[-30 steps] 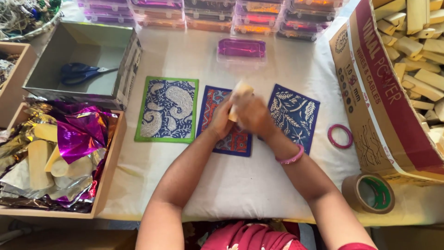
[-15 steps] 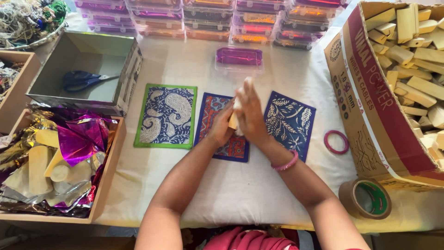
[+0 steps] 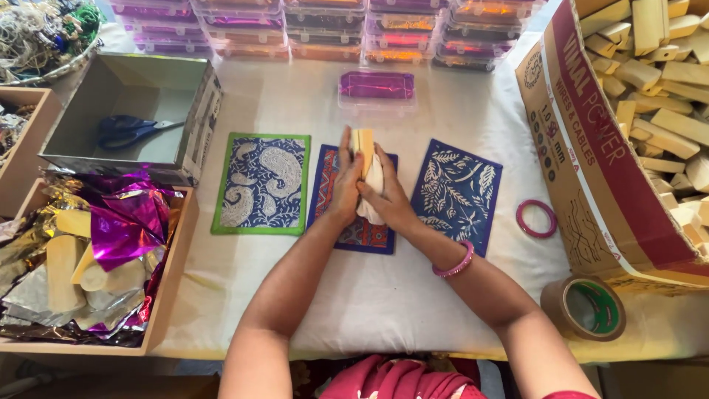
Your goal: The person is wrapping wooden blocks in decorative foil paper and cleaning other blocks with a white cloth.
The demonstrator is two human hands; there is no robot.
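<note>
While both hands meet over the red-blue mat [image 3: 360, 229] mid-desk, biggest first: desk [image 3: 384, 295] w/ white cloth; cardboard box [image 3: 598, 170] of wood blocks, far right of mat; grey box [image 3: 140, 96] w/ scissors [image 3: 133, 129], upper left of mat. Left hand [image 3: 346, 185] & right hand [image 3: 388, 201], fingers clamped on wooden block [image 3: 362, 142] w/ white cloth [image 3: 371, 196], upright just above mat. Tape roll [image 3: 585, 307] lower right; pink ring [image 3: 536, 218] right of mat.

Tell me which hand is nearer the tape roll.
Right. The right hand sits left of and above the tape roll, gripping the wooden block; the left hand lies beyond it, farther left.
</note>
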